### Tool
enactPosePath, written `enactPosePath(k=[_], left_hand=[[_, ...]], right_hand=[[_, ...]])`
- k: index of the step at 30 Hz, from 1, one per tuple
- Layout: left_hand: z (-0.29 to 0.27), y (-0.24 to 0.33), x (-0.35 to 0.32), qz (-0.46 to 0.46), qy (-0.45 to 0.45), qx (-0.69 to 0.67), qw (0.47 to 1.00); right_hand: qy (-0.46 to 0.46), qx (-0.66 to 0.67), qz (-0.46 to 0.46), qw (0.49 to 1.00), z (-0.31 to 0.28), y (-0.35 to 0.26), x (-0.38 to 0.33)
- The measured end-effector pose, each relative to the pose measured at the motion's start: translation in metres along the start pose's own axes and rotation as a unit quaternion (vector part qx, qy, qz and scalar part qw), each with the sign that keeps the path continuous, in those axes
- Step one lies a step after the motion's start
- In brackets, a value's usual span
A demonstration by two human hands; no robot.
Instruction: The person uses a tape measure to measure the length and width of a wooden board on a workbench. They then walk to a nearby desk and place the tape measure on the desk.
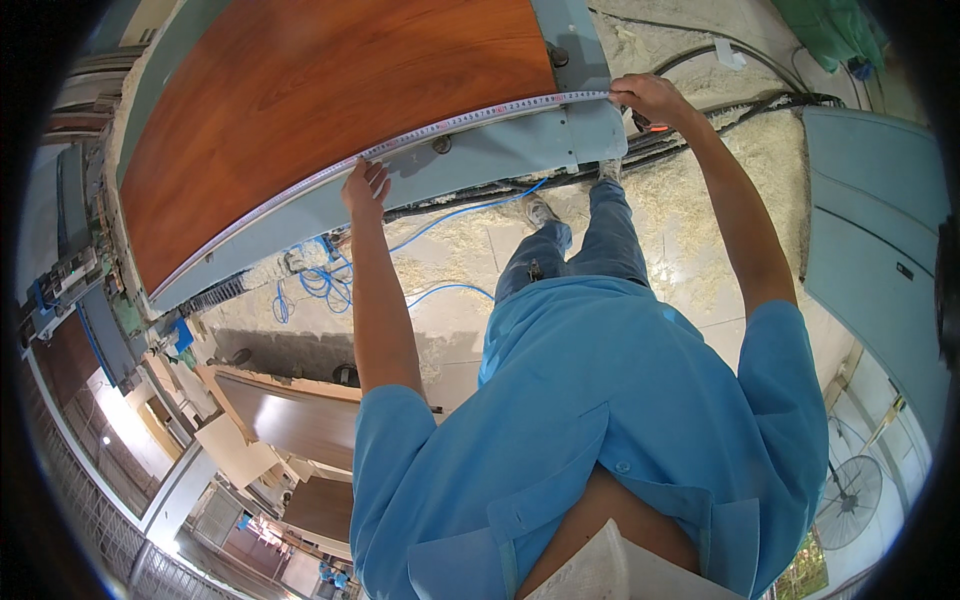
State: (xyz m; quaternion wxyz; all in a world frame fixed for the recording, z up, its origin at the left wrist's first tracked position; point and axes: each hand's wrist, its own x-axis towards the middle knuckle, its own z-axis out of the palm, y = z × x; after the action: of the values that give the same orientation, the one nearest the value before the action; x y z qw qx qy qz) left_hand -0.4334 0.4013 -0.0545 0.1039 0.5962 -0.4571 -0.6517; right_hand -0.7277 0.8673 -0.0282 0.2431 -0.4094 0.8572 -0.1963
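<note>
Gripping a tape measure [440, 125], both hands [366, 186] [650, 97] stretch it left-to-right along the wood panel [320, 100] edge.

panel [320, 110]: reddish-brown wood grain
tape measure [420, 135], along panel's near edge: white, dark ticks
machine table [500, 150] under panel: grey-blue
cable [440, 215] below table: blue
shirt [600, 400]: bright blue
</note>
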Motion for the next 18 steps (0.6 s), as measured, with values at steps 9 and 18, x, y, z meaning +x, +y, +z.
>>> enactPosePath(k=[9,18], left_hand=[[0.0003,0.0007,-0.0007,-0.001,0.001,-0.003,1.000],[0.0005,0.0016,-0.0002,-0.004,0.000,-0.002,1.000]], right_hand=[[-0.005,0.003,0.011,1.000,0.0003,-0.0007,0.0011],[0.014,-0.004,-0.017,1.000,0.0052,0.0067,0.0030]])
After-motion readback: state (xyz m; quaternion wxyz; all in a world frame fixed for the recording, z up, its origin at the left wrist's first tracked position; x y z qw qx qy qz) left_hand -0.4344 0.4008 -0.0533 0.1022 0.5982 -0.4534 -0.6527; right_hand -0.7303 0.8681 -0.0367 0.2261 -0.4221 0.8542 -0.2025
